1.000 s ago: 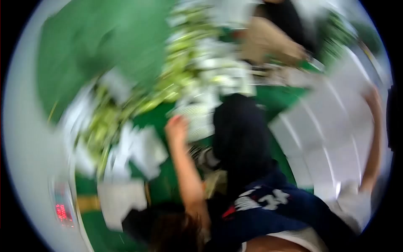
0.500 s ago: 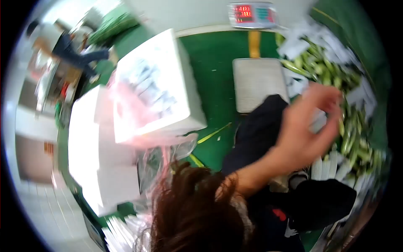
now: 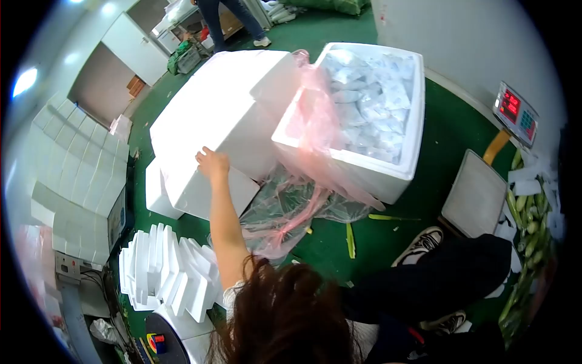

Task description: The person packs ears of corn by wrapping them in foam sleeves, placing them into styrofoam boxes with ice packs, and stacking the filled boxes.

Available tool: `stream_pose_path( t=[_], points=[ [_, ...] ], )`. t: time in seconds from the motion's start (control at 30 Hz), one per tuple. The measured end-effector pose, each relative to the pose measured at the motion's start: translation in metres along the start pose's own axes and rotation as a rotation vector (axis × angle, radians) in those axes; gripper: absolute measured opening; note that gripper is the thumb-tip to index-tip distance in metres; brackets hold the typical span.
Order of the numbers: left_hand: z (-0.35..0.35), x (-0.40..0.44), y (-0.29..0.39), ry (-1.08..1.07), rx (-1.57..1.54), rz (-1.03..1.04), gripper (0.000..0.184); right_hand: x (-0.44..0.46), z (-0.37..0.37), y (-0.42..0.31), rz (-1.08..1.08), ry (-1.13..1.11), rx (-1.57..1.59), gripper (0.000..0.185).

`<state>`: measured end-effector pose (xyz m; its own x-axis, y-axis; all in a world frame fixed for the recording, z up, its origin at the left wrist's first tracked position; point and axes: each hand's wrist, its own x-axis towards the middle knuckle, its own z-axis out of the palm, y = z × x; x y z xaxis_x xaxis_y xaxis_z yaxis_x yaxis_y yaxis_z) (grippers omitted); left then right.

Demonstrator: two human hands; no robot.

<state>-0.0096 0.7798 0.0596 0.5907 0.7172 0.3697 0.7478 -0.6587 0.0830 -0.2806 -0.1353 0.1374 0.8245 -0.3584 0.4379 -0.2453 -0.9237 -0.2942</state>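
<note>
My left hand (image 3: pixel 213 164) reaches forward with its fingers curled over the upper edge of a white foam box (image 3: pixel 187 188). This box stands among other large white foam boxes on the green floor. To its right is an uncovered foam box (image 3: pixel 419 127) full of pale, wrapped packs (image 3: pixel 373 100). A pink plastic bag (image 3: pixel 318 112) drapes over that box's near left side. Clear plastic film (image 3: pixel 342 209) spreads on the floor below. My right hand is out of view.
White foam slabs (image 3: pixel 167 267) lie at lower left. A platform scale (image 3: pixel 476 191) with a lit display (image 3: pixel 514 112) stands at right, beside long green vegetables (image 3: pixel 533 227). Someone's legs in jeans (image 3: pixel 212 21) show at the top. More white boxes (image 3: pixel 79 151) are stacked along the left.
The view has swung left, bringing the foam boxes nearer the middle. My right hand, raised near the scale before, has left the view. My left hand now shows on a foam box.
</note>
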Motion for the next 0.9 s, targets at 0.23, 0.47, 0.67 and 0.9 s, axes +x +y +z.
stream_pose_path(
  t=[0.23, 0.47, 0.67, 0.9],
  points=[
    [0.025, -0.024, -0.057, -0.046, 0.159, 0.092, 0.093, 0.017, 0.070, 0.055, -0.087, 0.095, 0.132, 0.053],
    [0.011, -0.221, -0.045, 0.000, 0.042, 0.308, 0.091, 0.005, 0.056, -0.008, 0.179, -0.284, -0.014, 0.052],
    [-0.060, -0.241, -0.023, 0.060, -0.235, 0.384, 0.077, 0.024, 0.062, 0.064, 0.045, -0.261, 0.119, 0.048],
    [0.026, -0.321, -0.092, -0.624, -0.099, 0.433, 0.102, 0.005, 0.051, 0.016, 0.071, -0.328, 0.241, 0.041]
  ],
)
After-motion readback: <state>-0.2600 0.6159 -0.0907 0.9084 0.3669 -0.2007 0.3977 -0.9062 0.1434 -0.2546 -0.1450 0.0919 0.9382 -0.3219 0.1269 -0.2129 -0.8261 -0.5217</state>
